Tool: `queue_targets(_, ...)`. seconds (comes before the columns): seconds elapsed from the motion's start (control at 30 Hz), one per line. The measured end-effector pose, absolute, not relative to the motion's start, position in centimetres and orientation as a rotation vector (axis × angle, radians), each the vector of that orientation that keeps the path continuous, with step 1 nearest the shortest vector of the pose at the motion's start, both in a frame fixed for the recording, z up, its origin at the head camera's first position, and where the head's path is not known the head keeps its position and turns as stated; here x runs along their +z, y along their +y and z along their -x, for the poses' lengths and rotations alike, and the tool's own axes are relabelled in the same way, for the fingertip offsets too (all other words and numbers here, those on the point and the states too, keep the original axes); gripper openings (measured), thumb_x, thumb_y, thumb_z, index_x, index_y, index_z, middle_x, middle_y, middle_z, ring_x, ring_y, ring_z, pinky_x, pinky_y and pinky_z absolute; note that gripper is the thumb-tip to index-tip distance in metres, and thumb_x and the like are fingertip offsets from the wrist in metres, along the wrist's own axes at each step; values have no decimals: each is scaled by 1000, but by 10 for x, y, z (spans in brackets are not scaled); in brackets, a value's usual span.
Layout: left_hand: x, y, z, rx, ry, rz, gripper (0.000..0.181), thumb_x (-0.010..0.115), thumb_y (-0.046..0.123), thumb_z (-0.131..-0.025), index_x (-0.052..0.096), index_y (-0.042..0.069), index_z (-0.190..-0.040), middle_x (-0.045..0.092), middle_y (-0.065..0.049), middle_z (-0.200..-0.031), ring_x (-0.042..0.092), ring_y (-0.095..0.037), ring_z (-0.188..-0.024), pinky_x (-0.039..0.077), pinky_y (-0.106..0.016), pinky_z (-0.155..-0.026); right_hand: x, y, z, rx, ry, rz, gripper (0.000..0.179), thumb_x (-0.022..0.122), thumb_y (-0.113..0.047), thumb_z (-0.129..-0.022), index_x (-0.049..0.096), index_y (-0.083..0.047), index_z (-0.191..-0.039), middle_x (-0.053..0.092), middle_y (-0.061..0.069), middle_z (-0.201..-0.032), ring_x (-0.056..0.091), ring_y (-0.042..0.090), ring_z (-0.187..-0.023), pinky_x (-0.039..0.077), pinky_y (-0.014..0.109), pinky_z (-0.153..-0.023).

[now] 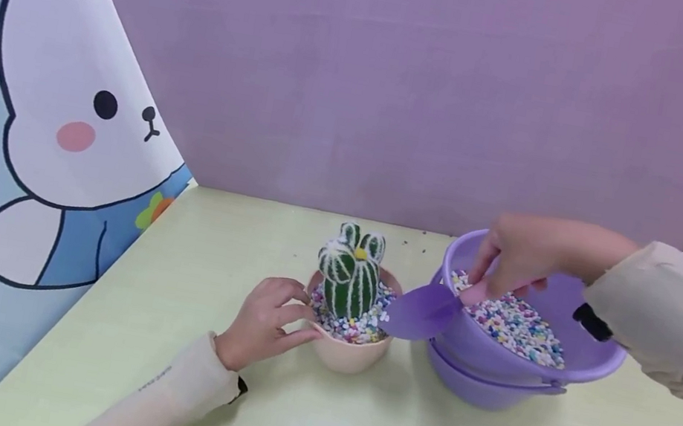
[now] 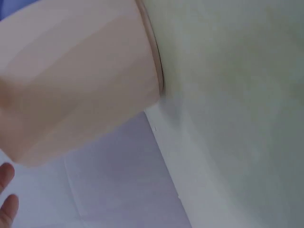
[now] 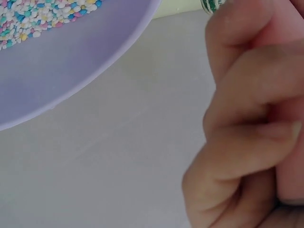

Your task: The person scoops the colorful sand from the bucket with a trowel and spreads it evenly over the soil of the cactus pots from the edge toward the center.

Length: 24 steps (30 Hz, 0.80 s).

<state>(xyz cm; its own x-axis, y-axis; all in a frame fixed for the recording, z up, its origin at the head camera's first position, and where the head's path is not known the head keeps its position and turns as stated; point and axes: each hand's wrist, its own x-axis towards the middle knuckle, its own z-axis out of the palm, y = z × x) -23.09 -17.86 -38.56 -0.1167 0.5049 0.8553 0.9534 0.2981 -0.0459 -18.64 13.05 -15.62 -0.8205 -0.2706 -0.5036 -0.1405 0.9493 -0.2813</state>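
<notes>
A pale peach flowerpot [image 1: 344, 358] stands on the table, holding a green, white-striped cactus [image 1: 351, 286] set in multicoloured pebbles [image 1: 356, 330]. My left hand [image 1: 269, 323] holds the pot's left rim between thumb and fingers; in the left wrist view the pot's side [image 2: 85, 80] fills the upper left. My right hand [image 1: 521, 252] grips the pink handle [image 3: 290, 164] of a small toy shovel, its purple blade [image 1: 423, 312] tilted down over the pot's right rim. A few white pebbles show at the blade's tip, above the pot's pebbles.
Right of the pot stands a purple bucket [image 1: 590, 364] with similar pebbles [image 1: 515, 325] inside; the right hand is above its near left rim. A lilac wall [image 1: 363, 81] rises behind the pale green table [image 1: 228, 239]. A rabbit-print panel [image 1: 52, 119] stands on the left.
</notes>
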Motion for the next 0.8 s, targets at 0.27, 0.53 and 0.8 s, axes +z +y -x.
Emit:
queue_targets(0.27, -389, -165, 222, -696, -1728, 1233, 39, 58, 45, -93, 68, 13, -74, 60, -1, -79, 57, -21, -75, 47, -37, -67, -163, 142, 177, -362, 2591, 270, 33, 80, -39, -75, 75, -17, -99, 57, -2, -59, 43, 11, -47, 35, 25, -46)
queue_targets(0.53, -389, -153, 218, -688, -1670, 1203, 36, 59, 42, -93, 66, 14, -73, 59, 0, -76, 56, -19, -72, 47, -35, -67, -161, 163, 172, -448, 2679, 229, 36, 79, -29, -77, 74, -11, -108, 57, -1, -61, 44, 12, -51, 37, 25, -46)
queue_targets(0.8, -364, -129, 213, -542, -1388, 1397, 23, 61, 31, -93, 69, 16, -76, 65, 0, -76, 62, -18, -73, 51, -30, -71, -160, 215, 157, -392, 2989, 141, 44, 74, -49, -78, 75, -17, -108, 71, -1, -84, 54, 16, -64, 44, 28, -52)
